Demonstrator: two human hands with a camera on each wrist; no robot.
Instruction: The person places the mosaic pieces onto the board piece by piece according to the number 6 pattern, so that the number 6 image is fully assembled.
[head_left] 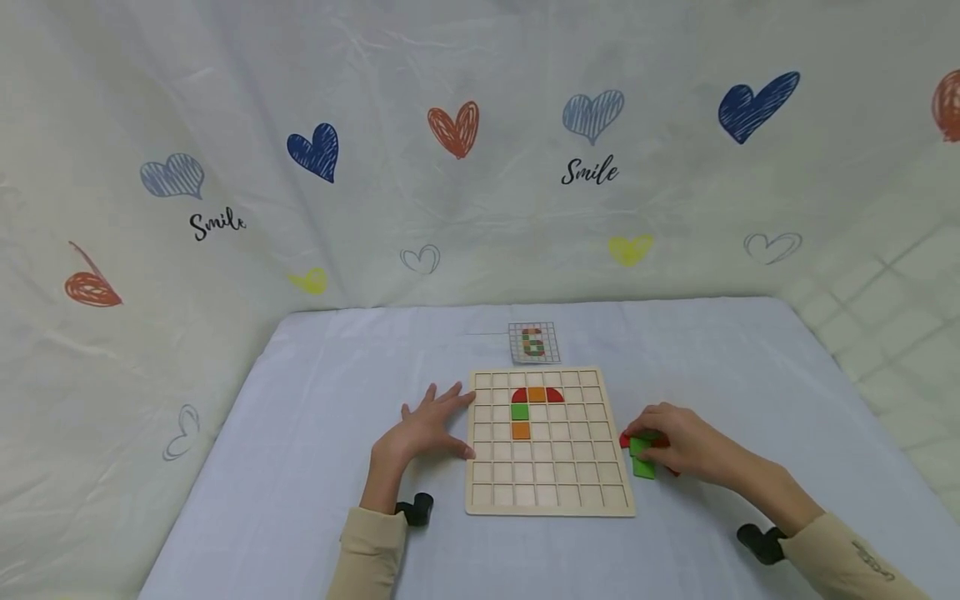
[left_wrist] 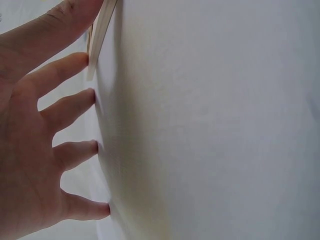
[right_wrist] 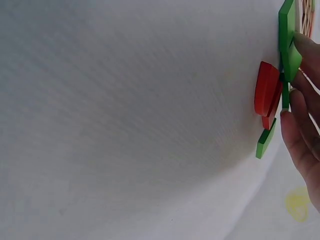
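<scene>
My left hand spreads its fingers beside the wooden grid board. In the head view its thumb and index finger meet the board's left edge; in the left wrist view other fingertips rest on the cloth. Red quarter-round tiles, an orange square tile and a green square tile lie in the board's upper cells. Right of the board, my right hand bends over a small pile of green tiles and red tiles. Its fingers touch green tiles; I cannot tell whether they pinch one.
Behind the board lies a small pattern card showing a coloured shape on a grid. White cloth covers the table, and a curtain printed with hearts hangs along its back edge. Dark wrist cameras sit at both sleeves.
</scene>
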